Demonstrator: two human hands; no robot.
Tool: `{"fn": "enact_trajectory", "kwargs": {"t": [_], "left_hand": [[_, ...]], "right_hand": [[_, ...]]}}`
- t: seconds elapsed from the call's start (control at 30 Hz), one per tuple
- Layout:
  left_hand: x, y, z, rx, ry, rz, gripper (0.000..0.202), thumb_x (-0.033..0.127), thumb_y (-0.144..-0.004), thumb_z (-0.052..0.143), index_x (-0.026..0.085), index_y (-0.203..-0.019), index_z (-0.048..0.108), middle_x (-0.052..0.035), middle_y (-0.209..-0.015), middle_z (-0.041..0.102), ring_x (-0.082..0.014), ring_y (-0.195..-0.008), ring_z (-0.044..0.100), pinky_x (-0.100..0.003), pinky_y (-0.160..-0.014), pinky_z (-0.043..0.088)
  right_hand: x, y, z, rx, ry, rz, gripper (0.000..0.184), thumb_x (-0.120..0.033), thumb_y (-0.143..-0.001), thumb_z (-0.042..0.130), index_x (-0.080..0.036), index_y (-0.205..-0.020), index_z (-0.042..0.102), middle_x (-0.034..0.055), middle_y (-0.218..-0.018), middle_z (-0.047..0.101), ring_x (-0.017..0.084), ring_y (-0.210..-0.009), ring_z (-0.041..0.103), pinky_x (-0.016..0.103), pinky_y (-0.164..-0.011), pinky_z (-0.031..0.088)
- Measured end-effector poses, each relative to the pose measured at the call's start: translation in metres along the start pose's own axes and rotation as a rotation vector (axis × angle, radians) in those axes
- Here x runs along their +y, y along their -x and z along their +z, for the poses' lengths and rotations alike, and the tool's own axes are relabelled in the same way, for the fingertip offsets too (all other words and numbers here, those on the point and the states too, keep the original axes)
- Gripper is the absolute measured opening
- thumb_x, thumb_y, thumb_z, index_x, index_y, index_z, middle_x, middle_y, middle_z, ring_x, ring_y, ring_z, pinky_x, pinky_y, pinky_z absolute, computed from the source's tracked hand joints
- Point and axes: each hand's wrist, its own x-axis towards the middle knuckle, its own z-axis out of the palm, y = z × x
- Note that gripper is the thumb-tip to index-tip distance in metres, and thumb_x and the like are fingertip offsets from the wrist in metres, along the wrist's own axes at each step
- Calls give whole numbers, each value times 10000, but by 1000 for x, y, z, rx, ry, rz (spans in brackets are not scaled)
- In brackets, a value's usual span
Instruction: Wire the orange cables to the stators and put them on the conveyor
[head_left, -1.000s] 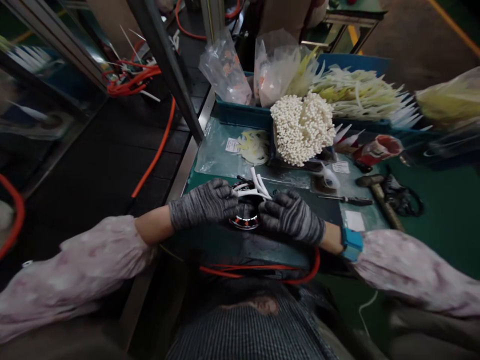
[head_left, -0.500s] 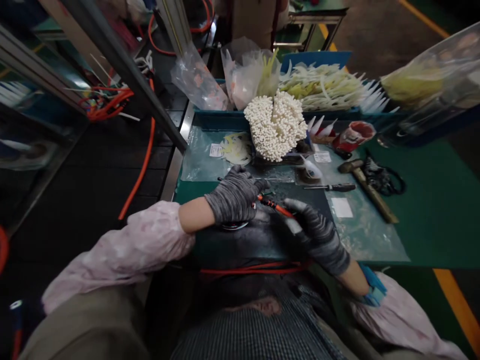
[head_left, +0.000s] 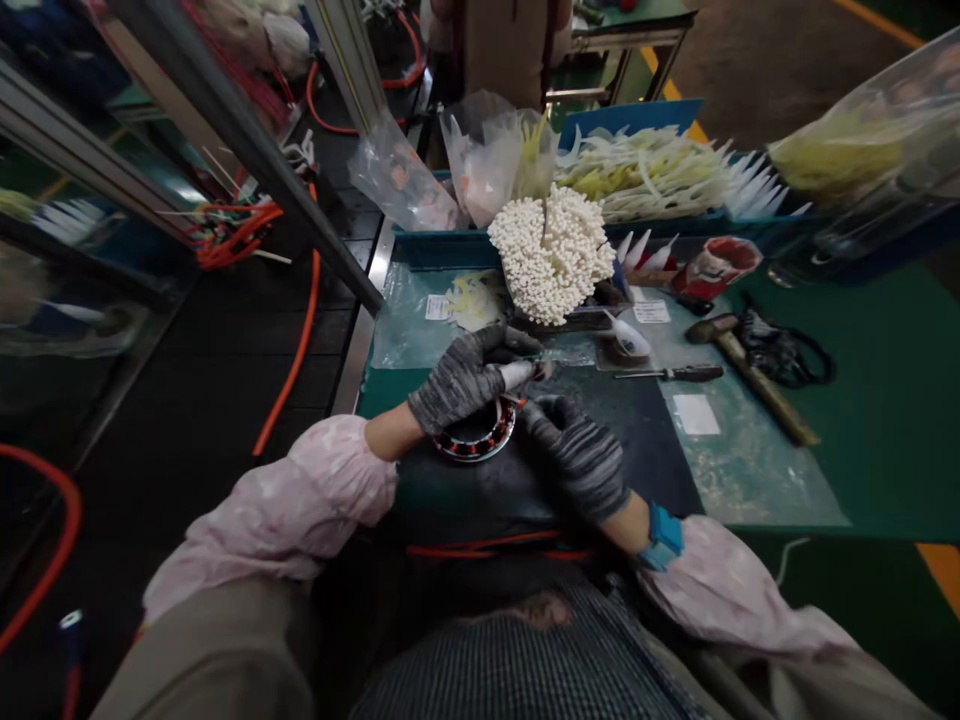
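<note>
A motor stator (head_left: 491, 447), a shiny ring with dark and orange-red windings, lies on the dark mat (head_left: 480, 495). My left hand (head_left: 472, 380), in a grey knit glove with a whitish thumb tip, is over its upper left side. Thumb and fingers come together at the ring's upper right; whatever is between them is too small to make out. A short orange-red wire (head_left: 516, 401) shows at the ring's edge. At its end are the curled fingertips of my gloved right hand (head_left: 581, 455), apparently pinching it.
Behind stand a bundle of white-tipped sticks (head_left: 551, 255), plastic bags (head_left: 484, 160) and a bin of pale strips (head_left: 645, 175). To the right lie a screwdriver (head_left: 690, 373), a hammer (head_left: 757, 380), a white bottle (head_left: 628, 335) and black cord (head_left: 787, 350). A metal post (head_left: 255, 140) rises at left.
My right hand has moved left, close to the left hand. The orange-red lead is now mostly hidden. My left hand has turned, its thumb now showing, and more of the stator is visible.
</note>
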Motion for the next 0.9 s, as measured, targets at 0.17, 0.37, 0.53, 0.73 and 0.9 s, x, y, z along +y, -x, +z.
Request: {"fn": "enact_trajectory", "kwargs": {"t": [0.17,0.37,0.53,0.73,0.9], "left_hand": [[13,23,2,-59,-125,53,139,236,-846,662,177,-968,694,-38,-938,753,-168,-854,698,-303,-811,577],[14,34,3,-290,-444,226,240,175,-861,625,199,-1092,682,-12,-916,735,-176,-836,687,-364,-917,566],[8,30,3,-360,-429,154,381,346,-944,687,202,-1294,645,-32,-1012,775,-174,-834,720,-329,-826,585],[11,54,13,-145,-703,435,584,608,-985,685,200,-1398,620,-98,-1181,815,-290,-1099,777,-646,-1319,317],[-6,68,34,-97,-964,555,309,403,-1091,589,140,-1178,725,-125,-1187,815,-288,-1181,760,-609,-1317,388]], "right_hand": [[11,-4,6,70,-185,-31,178,-412,-990,703,-263,-1032,791,81,-912,816,252,-791,767,340,-679,625],[18,13,-40,220,-452,-308,349,-449,-1076,608,-321,-1384,710,75,-1273,745,239,-1150,747,400,-983,657],[-3,26,-66,-220,-476,-308,209,-343,-1064,659,-348,-1225,792,-4,-1087,838,195,-929,818,308,-814,697],[4,30,-71,16,-288,-389,219,-177,-973,731,-319,-1127,792,27,-1087,857,212,-913,839,319,-780,705],[-2,31,-64,136,-300,-297,169,-200,-969,763,-315,-1093,763,24,-1041,858,224,-912,837,348,-776,716]]}}
